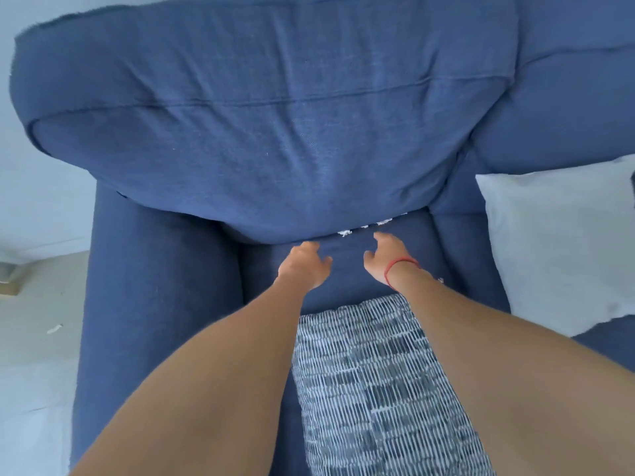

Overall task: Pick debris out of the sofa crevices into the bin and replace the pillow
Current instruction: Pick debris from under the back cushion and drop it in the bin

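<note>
A blue sofa fills the view, its big back cushion (268, 132) bulging over the seat (347, 269). White scraps of debris (345, 232) show in the crevice where cushion meets seat, with more debris further right (383, 221). My left hand (304, 264) reaches toward the crevice with fingers spread and nothing in it. My right hand (383, 259), with a red string on the wrist, hovers just below the scraps, fingers curled apart, empty. A black-and-white patterned pillow (378, 383) lies on the seat between my forearms.
A plain white pillow (563, 242) rests on the seat to the right. The sofa's left armrest (154, 286) borders the seat. One white scrap (54, 328) lies on the beige floor at left. No bin is in view.
</note>
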Demonstrator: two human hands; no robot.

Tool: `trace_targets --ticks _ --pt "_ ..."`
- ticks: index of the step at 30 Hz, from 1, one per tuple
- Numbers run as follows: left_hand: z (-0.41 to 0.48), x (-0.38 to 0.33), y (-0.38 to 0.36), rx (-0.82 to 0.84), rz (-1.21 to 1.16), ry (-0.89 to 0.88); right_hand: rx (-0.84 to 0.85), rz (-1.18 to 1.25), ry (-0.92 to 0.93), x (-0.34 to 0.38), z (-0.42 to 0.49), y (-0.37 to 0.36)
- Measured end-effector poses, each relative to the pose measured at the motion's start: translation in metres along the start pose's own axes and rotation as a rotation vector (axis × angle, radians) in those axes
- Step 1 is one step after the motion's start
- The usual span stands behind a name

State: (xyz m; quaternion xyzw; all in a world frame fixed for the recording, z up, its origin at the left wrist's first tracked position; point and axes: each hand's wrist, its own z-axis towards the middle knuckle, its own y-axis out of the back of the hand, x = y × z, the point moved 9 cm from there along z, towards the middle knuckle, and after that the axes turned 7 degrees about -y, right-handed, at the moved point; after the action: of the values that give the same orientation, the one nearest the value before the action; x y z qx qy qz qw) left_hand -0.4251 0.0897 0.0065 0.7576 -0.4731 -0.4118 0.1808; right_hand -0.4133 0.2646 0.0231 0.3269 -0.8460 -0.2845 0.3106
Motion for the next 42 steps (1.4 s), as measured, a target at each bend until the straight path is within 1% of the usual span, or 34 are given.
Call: trace_targets --ticks 4,7,13,17,19,22,26,31,34,36,39,42 --pt "0.024 -0.017 -0.021 0.052 -0.011 0.014 0.07 -0.01 -0.047 -0.014 0.033 -0.001" --pt "0.051 -0.029 -0.031 0.04 -0.054 0.001 0.1 -0.004 -0.025 -0.01 0.061 -0.003" --pt "0.107 -0.026 -0.072 0.101 -0.057 0.042 0.202 -0.098 0.013 -0.013 0.122 -0.032" --pt "0.154 -0.022 -0.096 0.135 0.058 -0.042 0.245 -0.221 0.076 -0.015 0.164 -0.057" --pt "0.17 -0.018 -0.112 0.158 0.086 -0.076 0.23 -0.291 0.099 -0.019 0.181 -0.068" --pt "0.181 -0.013 -0.13 0.167 0.096 -0.066 0.201 -0.376 0.126 -0.022 0.198 -0.077" --pt "0.186 -0.009 -0.136 0.188 0.096 -0.018 0.241 -0.392 0.107 -0.02 0.208 -0.078" --pt "0.189 -0.012 -0.125 0.144 0.102 -0.042 0.286 -0.439 0.063 -0.018 0.207 -0.085" --pt "0.187 -0.014 -0.117 0.134 0.17 -0.086 0.263 -0.466 0.051 -0.016 0.21 -0.085" --pt "0.182 -0.013 -0.11 0.112 0.171 -0.118 0.232 -0.442 0.044 -0.015 0.206 -0.083" --pt "0.165 -0.01 -0.096 0.027 0.033 -0.126 0.104 -0.359 0.079 -0.009 0.189 -0.072" --pt "0.134 0.003 -0.078 -0.133 -0.125 -0.036 -0.033 -0.211 0.094 -0.001 0.162 -0.058"
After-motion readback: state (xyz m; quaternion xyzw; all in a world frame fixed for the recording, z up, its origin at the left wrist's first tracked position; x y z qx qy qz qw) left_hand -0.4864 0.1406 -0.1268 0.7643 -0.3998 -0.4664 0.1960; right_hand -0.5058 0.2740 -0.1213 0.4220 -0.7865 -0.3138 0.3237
